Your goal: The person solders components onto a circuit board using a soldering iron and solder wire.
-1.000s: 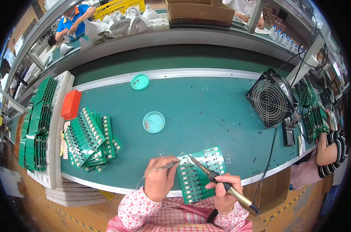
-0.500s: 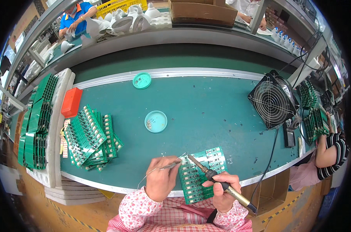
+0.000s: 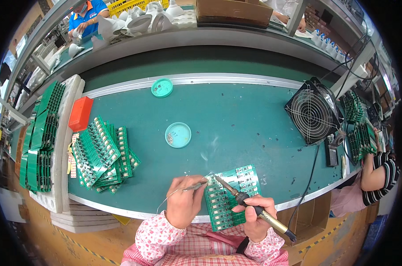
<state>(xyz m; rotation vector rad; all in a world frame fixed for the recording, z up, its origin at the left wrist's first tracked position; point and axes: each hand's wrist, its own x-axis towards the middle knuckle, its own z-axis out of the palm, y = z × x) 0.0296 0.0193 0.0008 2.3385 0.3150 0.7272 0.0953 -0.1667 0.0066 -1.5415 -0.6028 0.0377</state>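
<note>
A green circuit board panel (image 3: 221, 207), with rows of small components, lies at the table's front edge between my hands. My right hand (image 3: 258, 217) is closed round the handle of a soldering iron (image 3: 228, 186), whose tip meets the board's far left corner. At that same corner my left hand (image 3: 182, 203) pinches what look like metal tweezers (image 3: 194, 187) and a thin solder wire (image 3: 162, 203), which trails in a curve past the wrist. Faint smoke (image 3: 205, 156) rises beyond the tip. The exact contact point is too small to make out.
Stacked circuit boards (image 3: 101, 153) lie left, by a red box (image 3: 81, 114) and a foam tray (image 3: 60, 177) of more boards. Two round turquoise dishes (image 3: 178, 135) hold tiny parts. A black fan (image 3: 310, 113) stands right, its cable crossing the table. Co-workers sit beyond and right.
Smoke has appeared beyond the iron's tip. Both hands and the board keep almost the same places; the whole view has shifted slightly.
</note>
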